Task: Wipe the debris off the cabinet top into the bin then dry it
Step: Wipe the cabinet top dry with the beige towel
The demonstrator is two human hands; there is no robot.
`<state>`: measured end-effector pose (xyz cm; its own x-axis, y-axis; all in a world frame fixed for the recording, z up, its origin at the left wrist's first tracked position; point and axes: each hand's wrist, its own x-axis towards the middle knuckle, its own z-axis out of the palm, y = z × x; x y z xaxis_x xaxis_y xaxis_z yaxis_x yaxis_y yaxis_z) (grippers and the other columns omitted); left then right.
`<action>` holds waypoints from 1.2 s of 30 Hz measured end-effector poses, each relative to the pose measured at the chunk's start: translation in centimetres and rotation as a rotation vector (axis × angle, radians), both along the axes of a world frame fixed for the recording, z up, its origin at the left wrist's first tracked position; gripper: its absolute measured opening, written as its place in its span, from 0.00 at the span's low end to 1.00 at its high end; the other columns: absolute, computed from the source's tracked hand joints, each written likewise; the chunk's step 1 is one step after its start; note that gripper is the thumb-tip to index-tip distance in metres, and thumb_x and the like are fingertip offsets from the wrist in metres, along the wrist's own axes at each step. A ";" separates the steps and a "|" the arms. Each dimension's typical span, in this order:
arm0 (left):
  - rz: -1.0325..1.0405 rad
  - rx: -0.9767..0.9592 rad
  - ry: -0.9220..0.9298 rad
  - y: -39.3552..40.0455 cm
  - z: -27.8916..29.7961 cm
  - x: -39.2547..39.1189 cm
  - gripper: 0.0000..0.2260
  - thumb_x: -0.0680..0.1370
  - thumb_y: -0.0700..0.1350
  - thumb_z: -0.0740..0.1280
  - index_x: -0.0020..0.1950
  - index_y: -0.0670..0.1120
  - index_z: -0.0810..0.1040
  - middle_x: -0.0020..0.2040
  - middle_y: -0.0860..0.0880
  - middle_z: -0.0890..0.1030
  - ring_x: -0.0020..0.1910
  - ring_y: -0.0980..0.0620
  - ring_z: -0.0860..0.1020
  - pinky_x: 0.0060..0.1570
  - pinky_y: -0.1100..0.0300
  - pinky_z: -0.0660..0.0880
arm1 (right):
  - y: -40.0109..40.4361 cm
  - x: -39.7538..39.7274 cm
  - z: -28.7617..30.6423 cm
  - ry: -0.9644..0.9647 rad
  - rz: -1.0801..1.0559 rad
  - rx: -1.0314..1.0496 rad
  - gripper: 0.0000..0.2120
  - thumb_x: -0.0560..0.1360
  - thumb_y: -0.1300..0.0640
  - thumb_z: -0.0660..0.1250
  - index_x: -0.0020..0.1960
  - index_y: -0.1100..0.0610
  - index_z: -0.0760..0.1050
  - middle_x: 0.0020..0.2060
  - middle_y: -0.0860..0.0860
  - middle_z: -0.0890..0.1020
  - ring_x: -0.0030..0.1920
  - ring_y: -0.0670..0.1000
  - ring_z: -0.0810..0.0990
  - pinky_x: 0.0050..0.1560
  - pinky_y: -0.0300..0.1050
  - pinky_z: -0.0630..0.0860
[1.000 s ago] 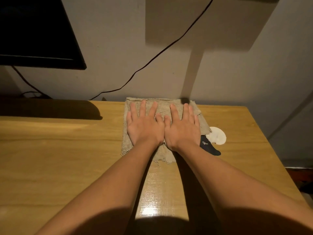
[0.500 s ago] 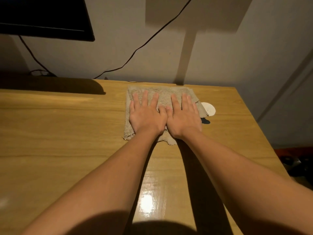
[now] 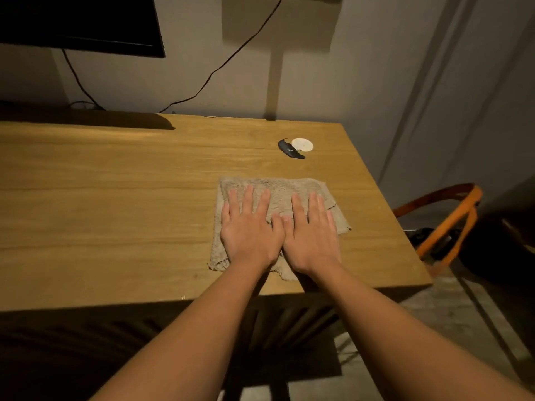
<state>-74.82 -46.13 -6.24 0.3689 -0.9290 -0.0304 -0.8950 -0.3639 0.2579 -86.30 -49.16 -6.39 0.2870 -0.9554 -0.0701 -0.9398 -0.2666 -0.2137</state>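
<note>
I'm mid-wipe: left hand (image 3: 249, 230) & right hand (image 3: 311, 235) flat, fingers spread, pressing cloth (image 3: 278, 195) on cabinet top (image 3: 115, 198), gripping nothing. Debris (image 3: 293, 147) sits beyond cloth, apart. Next I'd reckon: sweep it twd bin (image 3: 445, 227) at right edge.

A beige, nubby-textured cloth (image 3: 278, 198) lies on a honey-yellow cabinet top (image 3: 115, 198) streaked with darker wood grain. Two scraps of debris sit beyond it, one black piece (image 3: 289, 150) and one off-white disc (image 3: 302, 145), against a grey wall (image 3: 362, 68).
</note>
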 end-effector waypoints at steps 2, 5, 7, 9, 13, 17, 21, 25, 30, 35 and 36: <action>-0.011 0.002 -0.006 2.6 -0.1 -1.7 0.27 0.82 0.61 0.41 0.82 0.60 0.42 0.83 0.51 0.41 0.81 0.44 0.36 0.78 0.47 0.37 | 2.6 -1.7 -0.1 0.016 -0.014 0.008 0.29 0.84 0.40 0.37 0.82 0.47 0.36 0.81 0.55 0.37 0.80 0.51 0.33 0.80 0.53 0.37; -0.038 0.009 -0.023 5.4 -0.3 -3.8 0.28 0.82 0.62 0.40 0.81 0.60 0.40 0.83 0.51 0.40 0.81 0.44 0.36 0.78 0.47 0.37 | 5.8 -3.9 0.0 0.024 -0.038 0.005 0.29 0.84 0.40 0.37 0.82 0.47 0.36 0.81 0.55 0.37 0.80 0.52 0.33 0.80 0.53 0.37; -0.048 0.014 -0.034 6.3 -0.4 -4.5 0.27 0.82 0.61 0.40 0.81 0.59 0.39 0.83 0.51 0.40 0.81 0.44 0.35 0.78 0.47 0.37 | 6.8 -4.6 0.2 0.014 -0.053 0.018 0.30 0.84 0.40 0.38 0.82 0.48 0.36 0.81 0.56 0.36 0.80 0.52 0.33 0.80 0.52 0.36; -0.053 0.025 -0.041 6.3 -0.4 -4.5 0.27 0.83 0.61 0.40 0.81 0.59 0.38 0.83 0.51 0.39 0.80 0.44 0.35 0.78 0.46 0.37 | 7.1 -4.6 0.3 0.004 -0.067 0.043 0.30 0.84 0.40 0.39 0.82 0.48 0.36 0.81 0.56 0.36 0.80 0.53 0.32 0.79 0.52 0.34; -0.063 0.032 -0.050 4.7 -0.7 -3.9 0.26 0.83 0.59 0.39 0.80 0.61 0.38 0.82 0.51 0.38 0.80 0.43 0.35 0.78 0.46 0.38 | 5.7 -4.0 -0.1 0.027 -0.110 0.038 0.32 0.82 0.36 0.36 0.82 0.48 0.35 0.81 0.57 0.35 0.80 0.54 0.32 0.77 0.52 0.32; -0.050 0.019 -0.034 0.7 -0.6 -4.0 0.25 0.83 0.58 0.38 0.80 0.61 0.37 0.82 0.52 0.38 0.80 0.43 0.35 0.78 0.45 0.39 | 1.8 -3.9 0.0 0.017 -0.119 0.031 0.32 0.82 0.35 0.34 0.81 0.46 0.34 0.81 0.57 0.36 0.80 0.54 0.32 0.79 0.53 0.34; -0.042 -0.011 -0.031 -5.6 -0.8 -3.9 0.25 0.83 0.58 0.39 0.81 0.61 0.39 0.83 0.52 0.40 0.81 0.43 0.36 0.78 0.46 0.38 | -4.1 -3.6 -0.5 0.012 -0.140 -0.005 0.31 0.82 0.35 0.34 0.81 0.44 0.35 0.81 0.55 0.37 0.80 0.53 0.33 0.79 0.53 0.35; -0.032 -0.026 -0.029 -12.6 -0.8 -3.8 0.25 0.83 0.58 0.40 0.81 0.62 0.41 0.83 0.52 0.41 0.81 0.43 0.36 0.78 0.46 0.38 | -11.3 -3.4 -0.7 0.028 -0.154 -0.018 0.31 0.82 0.35 0.34 0.81 0.44 0.35 0.81 0.55 0.38 0.80 0.53 0.33 0.79 0.53 0.35; -0.011 -0.030 -0.031 -21.2 -0.9 -4.0 0.26 0.83 0.58 0.40 0.81 0.61 0.40 0.83 0.51 0.40 0.81 0.42 0.36 0.78 0.44 0.38 | -20.0 -3.3 -0.7 0.047 -0.155 -0.022 0.30 0.82 0.36 0.35 0.82 0.43 0.36 0.82 0.55 0.38 0.80 0.52 0.33 0.79 0.53 0.36; 0.021 -0.013 -0.040 -28.5 -1.0 -3.8 0.26 0.83 0.58 0.39 0.81 0.61 0.41 0.83 0.51 0.40 0.81 0.42 0.37 0.78 0.44 0.38 | -27.8 -3.1 -0.7 0.063 -0.129 -0.025 0.30 0.82 0.36 0.35 0.82 0.42 0.37 0.82 0.54 0.39 0.81 0.52 0.35 0.79 0.52 0.37; 0.022 -0.014 -0.039 -29.8 -1.1 -3.7 0.26 0.83 0.58 0.40 0.81 0.61 0.41 0.83 0.51 0.41 0.81 0.41 0.37 0.78 0.44 0.38 | -29.1 -3.0 -0.8 0.055 -0.129 -0.026 0.30 0.82 0.36 0.36 0.82 0.42 0.38 0.82 0.54 0.39 0.81 0.52 0.35 0.80 0.52 0.37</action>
